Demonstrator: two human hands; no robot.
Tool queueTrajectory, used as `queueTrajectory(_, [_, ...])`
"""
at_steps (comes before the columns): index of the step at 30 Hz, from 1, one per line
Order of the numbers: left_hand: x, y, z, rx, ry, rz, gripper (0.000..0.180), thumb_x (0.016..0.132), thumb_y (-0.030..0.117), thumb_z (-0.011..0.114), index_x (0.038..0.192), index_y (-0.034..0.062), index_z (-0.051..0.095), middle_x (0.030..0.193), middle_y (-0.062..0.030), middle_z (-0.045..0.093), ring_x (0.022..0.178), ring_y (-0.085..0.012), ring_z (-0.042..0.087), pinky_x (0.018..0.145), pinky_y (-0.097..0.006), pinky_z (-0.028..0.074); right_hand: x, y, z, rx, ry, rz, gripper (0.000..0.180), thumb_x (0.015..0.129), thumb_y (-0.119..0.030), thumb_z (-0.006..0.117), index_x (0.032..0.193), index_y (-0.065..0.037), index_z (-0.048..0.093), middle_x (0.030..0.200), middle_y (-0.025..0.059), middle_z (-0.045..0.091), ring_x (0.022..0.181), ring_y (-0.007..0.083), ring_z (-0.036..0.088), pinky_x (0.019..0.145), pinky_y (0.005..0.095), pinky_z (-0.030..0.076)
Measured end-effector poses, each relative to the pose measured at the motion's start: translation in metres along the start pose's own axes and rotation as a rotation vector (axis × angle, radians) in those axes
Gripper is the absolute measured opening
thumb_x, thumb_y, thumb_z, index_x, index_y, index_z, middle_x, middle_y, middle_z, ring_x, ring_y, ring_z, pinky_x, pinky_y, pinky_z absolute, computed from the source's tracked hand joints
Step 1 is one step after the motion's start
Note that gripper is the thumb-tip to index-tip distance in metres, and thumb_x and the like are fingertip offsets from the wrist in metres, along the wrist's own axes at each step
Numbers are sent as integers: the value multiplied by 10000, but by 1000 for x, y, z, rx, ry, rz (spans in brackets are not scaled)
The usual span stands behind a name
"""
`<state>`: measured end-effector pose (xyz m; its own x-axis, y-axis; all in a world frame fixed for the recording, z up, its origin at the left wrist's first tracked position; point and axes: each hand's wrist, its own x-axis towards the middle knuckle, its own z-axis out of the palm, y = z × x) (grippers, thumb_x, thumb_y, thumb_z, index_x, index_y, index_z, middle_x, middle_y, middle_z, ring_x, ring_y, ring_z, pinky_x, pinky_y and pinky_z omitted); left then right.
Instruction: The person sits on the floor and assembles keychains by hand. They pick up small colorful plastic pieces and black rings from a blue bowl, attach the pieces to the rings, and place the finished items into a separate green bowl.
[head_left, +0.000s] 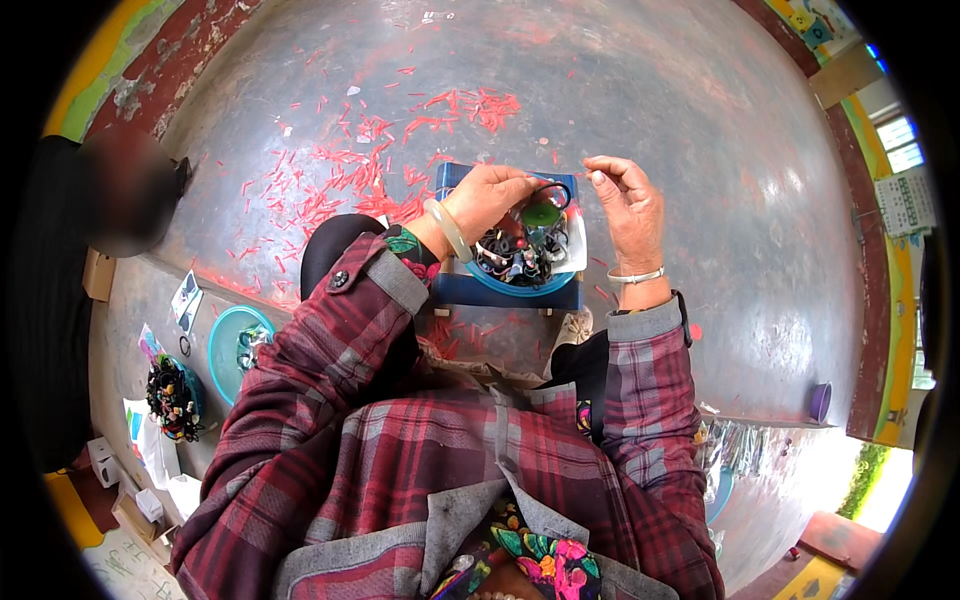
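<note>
In front of my knees a low blue stool bears a light blue basin. The basin holds a heap of dark hair ties with small coloured ornaments. Above it my left hand, a pale bangle on its wrist, is closed with the fingertips on a black elastic hair tie that curves out to the right. A green round piece shows under that loop. To the right my right hand is raised, thumb and forefinger pinched together; whatever lies between them is too small to make out.
Red scraps are strewn over the grey floor ahead and to the left. At my left stand a teal basin and a pile of dark hair ties. A dark-clothed person is at the far left. A purple container stands far right.
</note>
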<state>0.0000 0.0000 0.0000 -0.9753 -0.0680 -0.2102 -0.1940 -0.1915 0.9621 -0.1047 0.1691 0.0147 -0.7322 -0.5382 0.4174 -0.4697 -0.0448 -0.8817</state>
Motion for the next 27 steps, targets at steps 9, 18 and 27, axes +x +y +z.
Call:
queueTrajectory(9, [-5,8,-1,11,46,159,316,922,238,420,1036,11,609,974,-73,639,873,-124,603,551,-210,489,0,-3,3,-69,-13,19,155,757,-52,637,907,-17,621,850,30,630,739,86,564,676,220,454])
queueTrajectory(18, [-5,7,1,-53,59,208,326,924,236,413,1042,-8,596,984,-93,631,867,-143,612,540,-208,487,-3,-16,8,-44,-316,294,252,729,-146,705,933,-35,608,836,12,617,732,84,556,658,219,446])
queueTrajectory(27, [-6,6,-3,-307,14,90,318,902,251,441,1044,4,582,992,-86,624,810,-110,610,493,-165,401,-8,15,12,132,-333,312,202,750,-89,677,924,-5,617,805,14,618,749,79,552,675,224,446])
